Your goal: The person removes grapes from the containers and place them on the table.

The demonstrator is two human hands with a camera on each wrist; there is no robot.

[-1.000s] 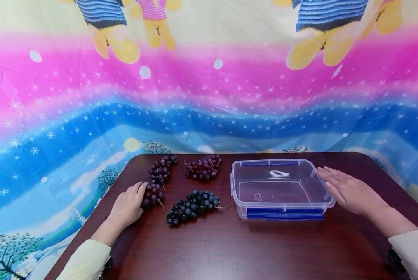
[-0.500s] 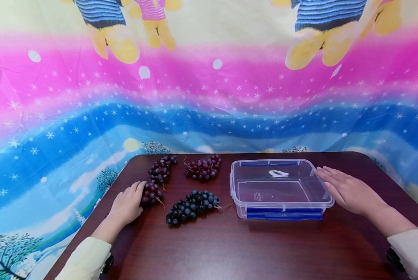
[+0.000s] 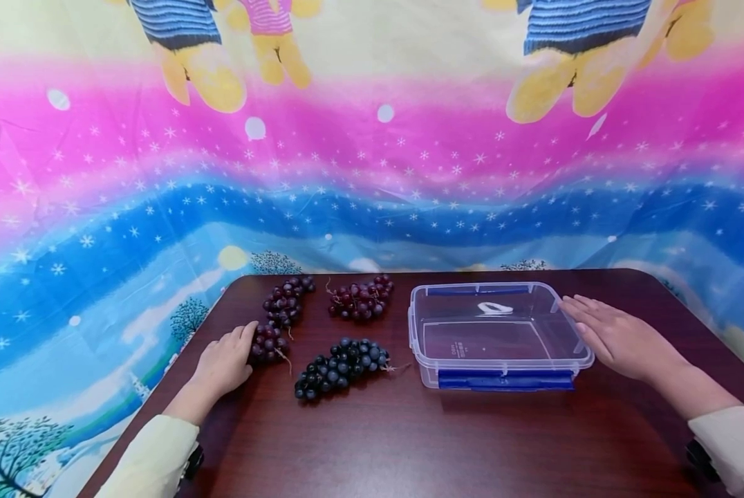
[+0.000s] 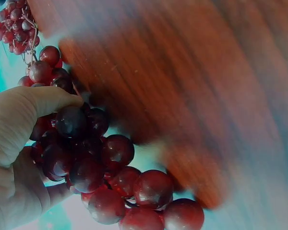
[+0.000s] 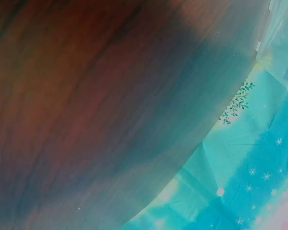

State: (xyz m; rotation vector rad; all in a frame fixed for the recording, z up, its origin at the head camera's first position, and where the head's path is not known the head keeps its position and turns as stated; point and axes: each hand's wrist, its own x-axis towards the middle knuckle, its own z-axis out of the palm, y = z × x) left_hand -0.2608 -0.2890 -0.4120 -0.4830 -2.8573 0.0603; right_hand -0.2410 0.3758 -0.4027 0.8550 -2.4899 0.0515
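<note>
My left hand (image 3: 224, 361) grips a bunch of dark red grapes (image 3: 269, 344) on the left of the table. In the left wrist view, the thumb and fingers are curled round these grapes (image 4: 117, 152). At the right side of a clear plastic food container (image 3: 505, 375) with blue clips, my right hand (image 3: 621, 339) lies with its fingers straight, touching or very near the rim. The right wrist view shows mostly table, with only a sliver of the container's edge (image 5: 271, 28) at the top right. Whether a lid covers the container is hard to tell.
Behind the held bunch lies another dark red bunch (image 3: 285, 304). A third red bunch (image 3: 362, 299) sits near the table's back edge, and a blue-black bunch (image 3: 342, 369) lies nearer. A printed cloth (image 3: 372, 173) hangs behind the dark wooden table (image 3: 409, 443).
</note>
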